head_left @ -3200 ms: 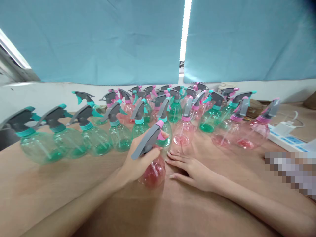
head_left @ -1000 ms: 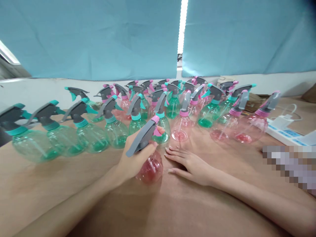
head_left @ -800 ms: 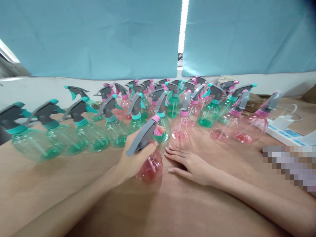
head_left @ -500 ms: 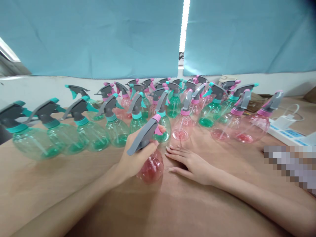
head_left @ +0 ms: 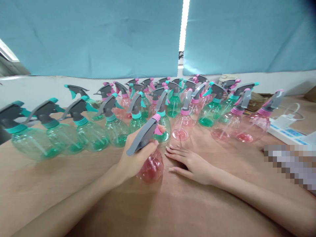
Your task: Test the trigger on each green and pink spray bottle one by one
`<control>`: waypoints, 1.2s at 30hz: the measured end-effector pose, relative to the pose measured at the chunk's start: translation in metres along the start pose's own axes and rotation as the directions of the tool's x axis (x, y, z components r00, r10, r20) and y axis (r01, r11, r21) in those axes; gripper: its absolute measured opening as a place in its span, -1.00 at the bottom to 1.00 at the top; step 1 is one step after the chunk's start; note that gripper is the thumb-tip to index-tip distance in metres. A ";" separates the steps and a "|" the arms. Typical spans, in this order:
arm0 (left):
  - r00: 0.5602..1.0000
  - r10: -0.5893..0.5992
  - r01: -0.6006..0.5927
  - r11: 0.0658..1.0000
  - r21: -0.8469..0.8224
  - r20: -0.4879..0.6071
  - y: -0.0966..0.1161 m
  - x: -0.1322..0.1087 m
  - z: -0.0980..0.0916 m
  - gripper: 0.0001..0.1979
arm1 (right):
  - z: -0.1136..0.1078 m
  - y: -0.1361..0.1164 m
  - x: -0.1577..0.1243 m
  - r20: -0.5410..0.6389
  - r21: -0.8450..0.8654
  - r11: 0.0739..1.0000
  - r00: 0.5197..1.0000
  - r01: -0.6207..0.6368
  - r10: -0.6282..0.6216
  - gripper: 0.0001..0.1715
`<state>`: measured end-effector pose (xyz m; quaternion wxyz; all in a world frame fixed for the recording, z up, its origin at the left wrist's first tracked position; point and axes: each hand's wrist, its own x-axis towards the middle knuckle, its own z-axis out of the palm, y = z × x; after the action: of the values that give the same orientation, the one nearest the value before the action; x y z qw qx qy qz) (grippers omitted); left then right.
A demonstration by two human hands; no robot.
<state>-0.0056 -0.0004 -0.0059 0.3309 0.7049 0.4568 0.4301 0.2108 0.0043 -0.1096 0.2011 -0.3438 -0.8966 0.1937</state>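
My left hand (head_left: 135, 154) is closed around the neck of a pink spray bottle (head_left: 151, 168), below its grey head and pink trigger. The bottle's round body shows under the hand, near the tabletop; whether it touches the wood is hard to tell. Just to its right my right hand (head_left: 189, 161) lies flat on the table with fingers stretched out, holding nothing. Beyond the hands stand a clear pink spray bottle (head_left: 182, 128) and a green spray bottle (head_left: 165, 126), the latter partly hidden behind my left hand.
Several green spray bottles (head_left: 91, 136) form a row at the left, with more green and pink ones crowded behind. Two pink spray bottles (head_left: 251, 128) stand at the right, near a white power strip (head_left: 287, 131) with a plugged-in charger. Blue sheeting (head_left: 106, 39) covers the back wall.
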 end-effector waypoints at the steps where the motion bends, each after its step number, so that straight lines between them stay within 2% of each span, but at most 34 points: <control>1: 1.000 0.008 -0.008 1.000 -0.012 0.015 -0.001 0.000 0.000 -0.89 | 0.000 0.000 0.000 0.004 -0.005 1.000 1.000 -0.001 0.001 -0.33; 5: 0.998 0.032 -0.028 0.997 -0.071 0.045 -0.004 0.000 0.001 -0.73 | -0.001 -0.001 0.001 0.022 -0.032 0.999 1.000 -0.005 0.006 -0.32; 17: 0.998 0.040 -0.037 0.997 -0.072 0.043 -0.007 -0.001 0.000 -0.68 | -0.001 -0.001 0.001 0.038 -0.047 0.999 0.999 -0.012 0.014 -0.30; 25: 0.998 0.047 -0.045 0.998 -0.040 0.042 -0.012 0.001 0.000 -0.75 | 0.000 0.000 0.001 0.014 -0.042 0.999 1.000 0.000 0.000 -0.33; 30: 0.999 0.051 -0.051 0.998 -0.023 0.009 -0.007 0.002 0.001 -0.85 | 0.000 0.000 0.001 0.019 -0.047 0.999 1.000 0.000 0.001 -0.33; 36: 0.996 0.086 -0.085 0.994 -0.064 0.011 -0.001 0.001 -0.001 -0.82 | 0.000 0.001 0.001 0.018 -0.045 0.999 1.000 0.003 -0.002 -0.35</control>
<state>-0.0063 0.0014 -0.0065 0.3375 0.7157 0.4102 0.4535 0.2107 0.0057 -0.1102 0.1854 -0.3452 -0.9030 0.1763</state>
